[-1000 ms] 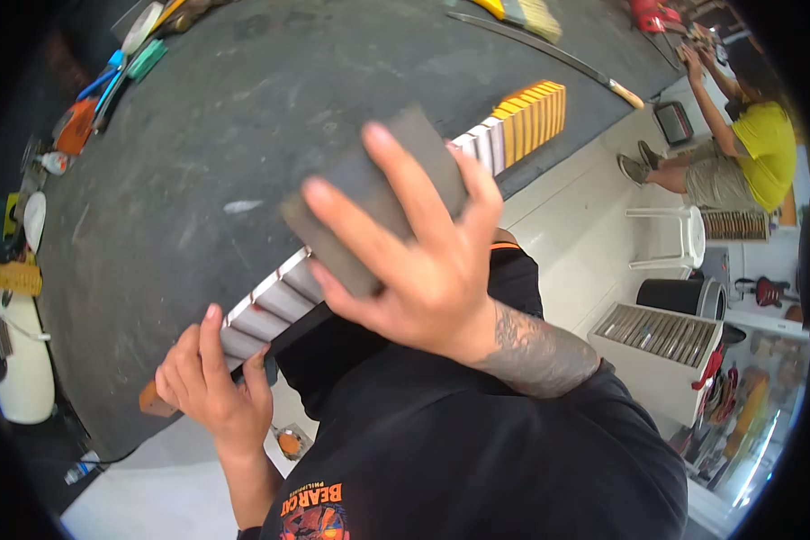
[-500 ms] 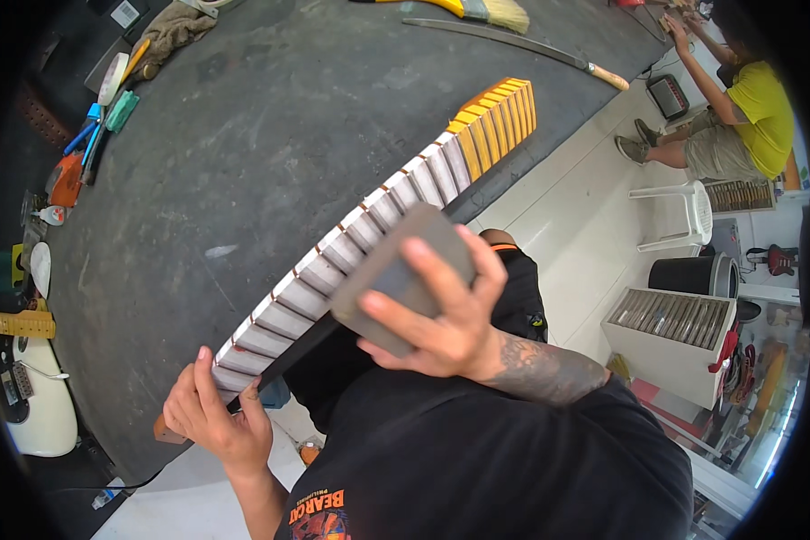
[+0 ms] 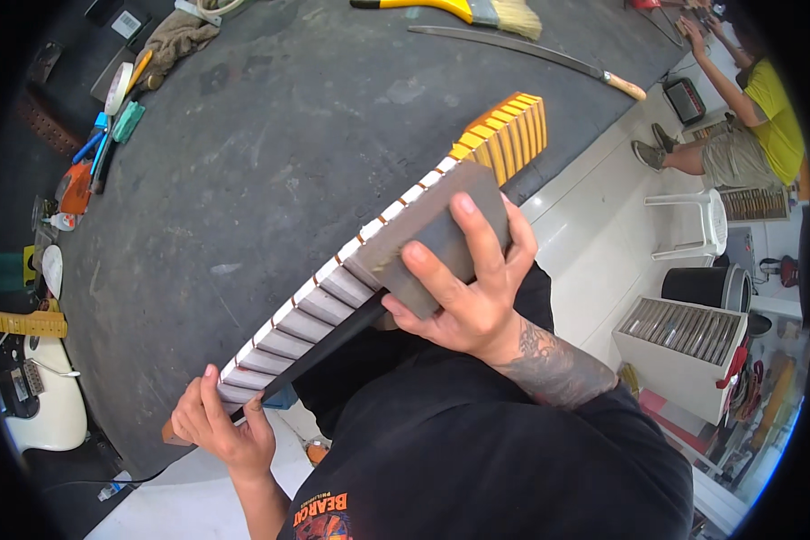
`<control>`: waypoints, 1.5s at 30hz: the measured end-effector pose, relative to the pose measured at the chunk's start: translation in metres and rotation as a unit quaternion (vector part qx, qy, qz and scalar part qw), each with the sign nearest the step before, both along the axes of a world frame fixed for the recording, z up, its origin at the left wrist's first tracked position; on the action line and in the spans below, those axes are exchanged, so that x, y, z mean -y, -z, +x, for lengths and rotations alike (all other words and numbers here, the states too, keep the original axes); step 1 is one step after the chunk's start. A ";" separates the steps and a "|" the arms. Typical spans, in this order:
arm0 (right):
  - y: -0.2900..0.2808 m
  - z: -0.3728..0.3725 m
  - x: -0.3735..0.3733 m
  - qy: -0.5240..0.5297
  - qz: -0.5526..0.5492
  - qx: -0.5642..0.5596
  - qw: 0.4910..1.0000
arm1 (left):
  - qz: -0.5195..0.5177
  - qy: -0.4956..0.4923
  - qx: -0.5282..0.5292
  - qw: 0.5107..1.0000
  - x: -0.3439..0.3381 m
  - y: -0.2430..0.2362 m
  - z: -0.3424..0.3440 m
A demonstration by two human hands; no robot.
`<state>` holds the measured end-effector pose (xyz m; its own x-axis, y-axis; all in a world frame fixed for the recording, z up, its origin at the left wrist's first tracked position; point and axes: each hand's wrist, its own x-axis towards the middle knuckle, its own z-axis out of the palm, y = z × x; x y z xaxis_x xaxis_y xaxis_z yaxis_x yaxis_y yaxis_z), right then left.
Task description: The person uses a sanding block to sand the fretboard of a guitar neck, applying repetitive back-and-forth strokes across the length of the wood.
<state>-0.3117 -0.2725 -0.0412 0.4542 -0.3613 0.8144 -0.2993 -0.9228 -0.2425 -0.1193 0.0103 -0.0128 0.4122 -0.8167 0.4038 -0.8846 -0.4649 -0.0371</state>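
A guitar neck (image 3: 299, 321) lies slanted along the near edge of the dark workbench (image 3: 189, 180). White tape masks the spaces between its frets, and yellow tape (image 3: 510, 135) covers the far right end. My left hand (image 3: 223, 434) is closed on the lower left end, thumb on the near side, fingers on the far side. In my right hand (image 3: 477, 310) is a grey rectangular abrasive block (image 3: 434, 219), gripped with spread fingers. The block rests against the taped fretboard on its upper right half, hiding several frets there.
A yellow-handled brush (image 3: 508, 13) and a long thin blade-like tool (image 3: 531, 45) with a wooden handle lie at the back. Pens, tape and a cloth (image 3: 175, 40) line the left side, near a white electric guitar (image 3: 58, 405). A person in a yellow shirt (image 3: 777, 121) sits far right.
My right hand has moved the block up and right along the neck, toward the yellow tape. My left hand keeps its grip. The whole view has shifted slightly.
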 end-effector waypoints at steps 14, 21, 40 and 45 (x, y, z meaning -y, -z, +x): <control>0.014 -0.038 -0.011 0.004 0.007 0.006 1.000 | -0.006 -0.002 0.000 1.000 -0.004 0.002 -0.001; -0.022 0.012 0.057 -0.013 -0.079 -0.085 0.993 | -0.008 -0.004 0.008 1.000 -0.002 0.003 0.001; 0.025 -0.043 0.035 0.017 -0.034 -0.014 0.999 | -0.018 0.002 0.041 0.999 0.002 0.004 0.002; -0.006 -0.004 0.074 0.023 -0.062 0.024 0.997 | -0.027 0.009 0.041 0.999 0.003 0.005 0.004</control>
